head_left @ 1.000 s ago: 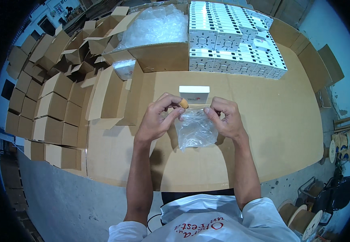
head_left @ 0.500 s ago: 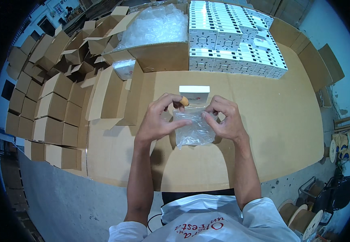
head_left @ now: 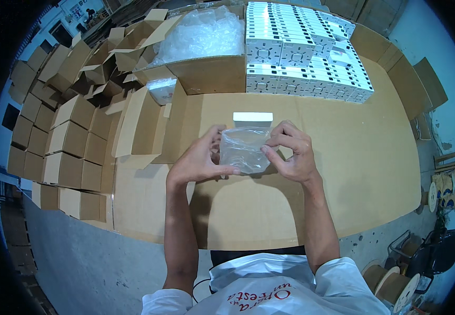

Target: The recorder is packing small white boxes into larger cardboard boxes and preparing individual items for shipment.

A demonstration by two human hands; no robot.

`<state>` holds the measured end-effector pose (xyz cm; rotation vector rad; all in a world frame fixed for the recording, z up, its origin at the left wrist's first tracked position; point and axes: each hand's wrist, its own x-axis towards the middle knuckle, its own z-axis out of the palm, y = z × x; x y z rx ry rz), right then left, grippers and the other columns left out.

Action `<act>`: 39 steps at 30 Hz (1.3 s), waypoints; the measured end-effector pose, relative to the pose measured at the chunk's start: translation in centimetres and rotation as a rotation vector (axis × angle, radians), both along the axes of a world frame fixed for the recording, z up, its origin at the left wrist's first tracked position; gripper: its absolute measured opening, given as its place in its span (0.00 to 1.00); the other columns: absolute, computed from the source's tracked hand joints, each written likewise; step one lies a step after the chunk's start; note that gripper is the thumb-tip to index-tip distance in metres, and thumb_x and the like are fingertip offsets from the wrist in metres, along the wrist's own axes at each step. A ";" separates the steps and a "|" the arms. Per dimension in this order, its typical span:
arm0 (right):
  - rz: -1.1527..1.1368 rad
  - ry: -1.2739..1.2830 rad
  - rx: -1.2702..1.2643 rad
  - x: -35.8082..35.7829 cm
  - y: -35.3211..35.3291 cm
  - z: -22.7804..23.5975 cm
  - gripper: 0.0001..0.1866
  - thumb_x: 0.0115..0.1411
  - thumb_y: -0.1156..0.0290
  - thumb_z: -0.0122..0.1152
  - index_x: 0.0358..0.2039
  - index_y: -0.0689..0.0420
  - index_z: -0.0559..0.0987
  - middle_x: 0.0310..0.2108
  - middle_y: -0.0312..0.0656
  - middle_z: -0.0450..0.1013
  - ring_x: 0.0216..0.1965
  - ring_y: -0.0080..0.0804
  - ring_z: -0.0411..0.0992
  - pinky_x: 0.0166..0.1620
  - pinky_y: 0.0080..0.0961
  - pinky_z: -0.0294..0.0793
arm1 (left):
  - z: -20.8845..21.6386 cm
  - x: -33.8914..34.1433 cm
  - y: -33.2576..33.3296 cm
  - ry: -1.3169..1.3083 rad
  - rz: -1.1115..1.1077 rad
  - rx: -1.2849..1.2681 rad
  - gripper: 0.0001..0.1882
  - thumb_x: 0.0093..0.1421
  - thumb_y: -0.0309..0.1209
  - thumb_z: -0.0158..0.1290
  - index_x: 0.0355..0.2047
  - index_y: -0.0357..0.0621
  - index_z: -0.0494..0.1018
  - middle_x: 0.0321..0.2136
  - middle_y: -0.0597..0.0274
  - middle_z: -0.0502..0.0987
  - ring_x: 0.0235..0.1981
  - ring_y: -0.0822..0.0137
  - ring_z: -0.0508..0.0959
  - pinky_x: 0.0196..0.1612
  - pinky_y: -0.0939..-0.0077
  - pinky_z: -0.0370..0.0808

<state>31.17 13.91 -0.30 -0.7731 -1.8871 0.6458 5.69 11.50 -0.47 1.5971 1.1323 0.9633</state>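
A small clear plastic bag [head_left: 244, 149] is held up over the cardboard-covered table [head_left: 353, 173] between both my hands. My left hand [head_left: 198, 160] grips its left edge with thumb and fingers. My right hand [head_left: 290, 152] pinches its right edge. Just behind the bag, a small white box [head_left: 252, 118] lies on the table. What is inside the bag cannot be made out.
A large open carton [head_left: 206, 63] full of clear plastic bags stands at the back. Stacks of white patterned boxes [head_left: 301, 47] fill the back right. Several folded brown cartons [head_left: 65, 131] are piled at the left. Cable reels [head_left: 395, 283] sit on the floor at the lower right.
My hands have lifted the bag slightly and drawn closer together on it. The small tan piece seen at my left fingertips earlier is no longer visible.
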 end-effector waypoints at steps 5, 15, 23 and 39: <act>0.082 -0.011 0.040 -0.6 -0.1 -0.1 0.08 0.48 0.78 0.69 0.32 0.58 0.84 0.35 0.41 0.76 0.39 0.34 0.73 0.40 0.30 0.73 | -1.1 -1.0 1.0 0.088 -0.200 -0.195 0.35 0.53 0.32 0.69 0.58 0.33 0.67 0.46 0.53 0.78 0.45 0.64 0.80 0.44 0.69 0.82; -0.221 0.132 -0.012 -1.2 2.7 -1.9 0.20 0.58 0.81 0.55 0.52 0.53 0.77 0.54 0.43 0.72 0.55 0.41 0.70 0.50 0.36 0.76 | -1.2 -1.4 1.1 -0.009 -0.078 -0.306 0.24 0.58 0.25 0.62 0.54 0.33 0.69 0.38 0.58 0.79 0.34 0.71 0.79 0.36 0.75 0.80; -0.152 -0.047 -0.024 -1.5 3.3 -3.4 0.20 0.53 0.84 0.61 0.47 0.56 0.78 0.49 0.43 0.73 0.51 0.42 0.72 0.45 0.34 0.82 | -1.0 -0.6 1.4 -0.029 -0.108 -0.284 0.21 0.60 0.22 0.59 0.53 0.34 0.70 0.38 0.60 0.79 0.32 0.73 0.78 0.36 0.76 0.79; 0.002 1.035 -0.597 0.7 4.0 -3.8 0.11 0.65 0.78 0.59 0.43 0.59 0.66 0.43 0.46 0.73 0.44 0.34 0.78 0.46 0.34 0.83 | -0.6 -0.6 1.5 -0.025 0.100 -0.224 0.23 0.60 0.26 0.60 0.56 0.39 0.68 0.38 0.61 0.78 0.33 0.74 0.76 0.33 0.77 0.75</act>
